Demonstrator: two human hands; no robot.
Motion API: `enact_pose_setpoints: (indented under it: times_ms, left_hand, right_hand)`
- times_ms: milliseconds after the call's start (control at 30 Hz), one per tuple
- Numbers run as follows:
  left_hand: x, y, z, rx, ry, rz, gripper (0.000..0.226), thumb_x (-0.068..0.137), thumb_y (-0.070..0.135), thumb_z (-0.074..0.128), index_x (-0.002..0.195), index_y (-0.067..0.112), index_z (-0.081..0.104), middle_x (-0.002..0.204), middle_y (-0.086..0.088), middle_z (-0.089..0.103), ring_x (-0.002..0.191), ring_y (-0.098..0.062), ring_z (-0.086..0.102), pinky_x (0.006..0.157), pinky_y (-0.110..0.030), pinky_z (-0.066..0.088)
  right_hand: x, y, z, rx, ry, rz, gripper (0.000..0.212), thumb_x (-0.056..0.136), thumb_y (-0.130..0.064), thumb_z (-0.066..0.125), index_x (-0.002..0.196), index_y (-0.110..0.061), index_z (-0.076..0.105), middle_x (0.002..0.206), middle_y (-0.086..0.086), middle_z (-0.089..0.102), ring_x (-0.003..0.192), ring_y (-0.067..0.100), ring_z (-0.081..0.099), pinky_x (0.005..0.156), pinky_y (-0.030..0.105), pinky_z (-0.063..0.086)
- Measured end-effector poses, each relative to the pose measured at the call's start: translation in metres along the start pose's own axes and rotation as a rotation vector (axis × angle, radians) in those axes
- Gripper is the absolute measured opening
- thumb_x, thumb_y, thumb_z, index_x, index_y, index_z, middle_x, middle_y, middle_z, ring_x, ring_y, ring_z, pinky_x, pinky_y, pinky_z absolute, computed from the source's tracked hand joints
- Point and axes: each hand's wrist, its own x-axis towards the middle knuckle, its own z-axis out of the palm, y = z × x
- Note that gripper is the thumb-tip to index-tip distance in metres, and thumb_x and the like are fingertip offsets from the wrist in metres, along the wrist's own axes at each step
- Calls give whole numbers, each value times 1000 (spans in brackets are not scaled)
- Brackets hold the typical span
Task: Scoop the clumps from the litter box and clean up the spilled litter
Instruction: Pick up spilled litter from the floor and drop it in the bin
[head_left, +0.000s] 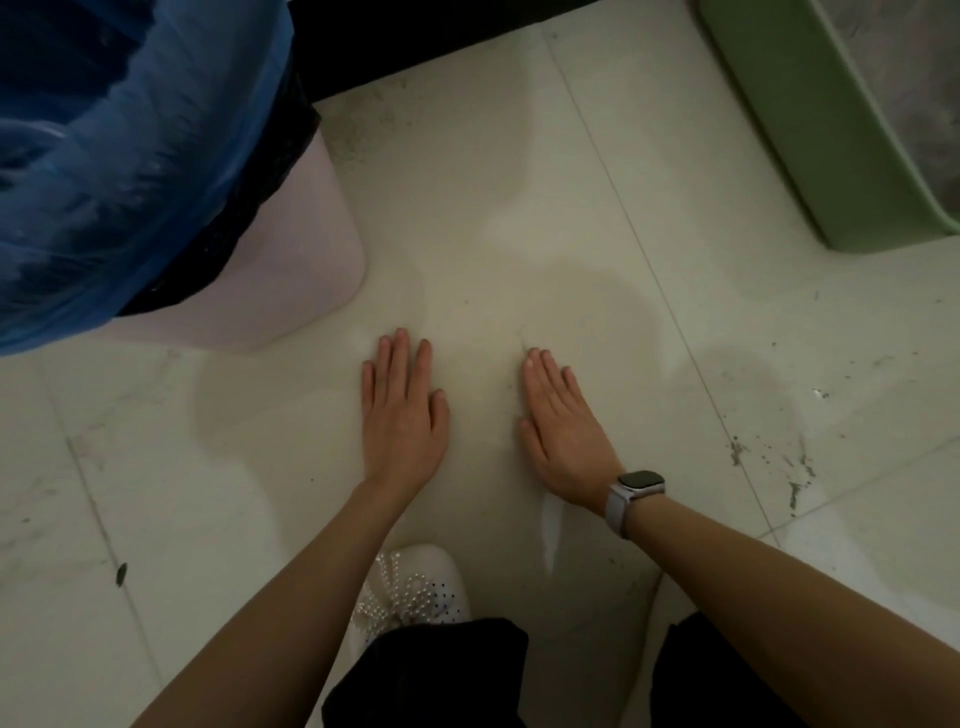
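Both my hands are flat on the pale glossy floor tiles (519, 171) right now, palms down. My left hand (402, 415) has the fingers straight and a bit spread. My right hand (563, 431) is angled in toward it with the fingers straight and held together, tilted slightly onto its inner edge. Neither one is holding anything. There's a strip of bare tile between them, and a thin line of grit sits right at my right fingertips.

The green plastic litter box (810, 135) is off to my upper right, well apart from my hands, with greyish litter (914, 104) inside it. Dark specks of spilled litter (769, 457) are scattered on the tiles to the right of my right wrist, plus some fine dusty bits further up by the dark strip along the wall.

On my left there's a pale pink plastic bin (291, 270) lined with a black bag (244, 208), and a crumpled blue plastic bag (119, 135) bulging over the top.

I've got a smartwatch with a light strap (636, 491) on my right wrist; its screen is dark, so nothing to read there. My white shoe with pearl beads (415, 587) pokes out below my arms. No writing or logos that I can make out anywhere.
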Motion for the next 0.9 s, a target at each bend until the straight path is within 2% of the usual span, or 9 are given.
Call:
enact_pose_setpoints:
  times_ms: [67, 133, 233, 433, 633, 767, 900]
  left_hand:
    - [0, 0, 0, 2, -3, -5, 59, 86, 28, 27, 139, 4, 39, 149, -19, 28, 141, -32, 20, 114, -43, 8]
    - [0, 1, 0, 8, -9, -9, 59, 87, 28, 27, 139, 4, 38, 149, -19, 28, 141, -32, 20, 114, -42, 7]
    - [-1, 0, 1, 24, -5, -4, 58, 87, 27, 27, 139, 4, 40, 148, -19, 30, 139, -33, 23, 113, -40, 6]
    - [0, -2, -1, 37, -14, 13, 58, 88, 29, 25, 140, 5, 38, 150, -18, 28, 141, -31, 21, 113, -37, 3]
    - [0, 0, -2, 34, -9, -3, 58, 88, 29, 24, 139, 5, 39, 150, -18, 28, 141, -31, 21, 113, -38, 5]
    - [0, 0, -1, 32, -11, -4, 59, 88, 30, 24, 140, 5, 37, 150, -17, 27, 141, -30, 19, 114, -40, 5]
    - [-1, 0, -1, 40, -20, 0, 60, 86, 30, 27, 139, 5, 39, 149, -18, 29, 140, -32, 22, 113, -42, 9]
  right_hand:
    - [-5, 9, -10, -72, -53, -140, 60, 90, -26, 28, 143, 2, 20, 150, 18, 22, 140, 30, 17, 115, 34, 2]
    - [-14, 15, -13, -202, -111, -377, 56, 92, -28, 29, 142, -3, 25, 149, 13, 28, 139, 26, 23, 114, 41, 9]
    - [-24, 17, -2, -293, -205, -623, 50, 97, -31, 18, 140, -8, 29, 147, 7, 34, 138, 20, 28, 113, 44, 14]
    - [4, 29, -10, -406, -166, -505, 54, 93, -31, 30, 140, -6, 33, 146, 10, 37, 136, 24, 34, 113, 41, 13]
    - [-16, 31, -14, -379, -179, -546, 53, 93, -31, 30, 139, -4, 30, 145, 13, 37, 136, 25, 32, 112, 41, 16]
    - [-32, 46, -11, -420, -223, -550, 53, 98, -33, 16, 142, -6, 27, 148, 11, 32, 139, 22, 21, 114, 41, 12]
    - [-10, 42, -14, -407, -182, -427, 55, 98, -34, 6, 141, -6, 26, 147, 12, 35, 138, 25, 29, 113, 40, 13]
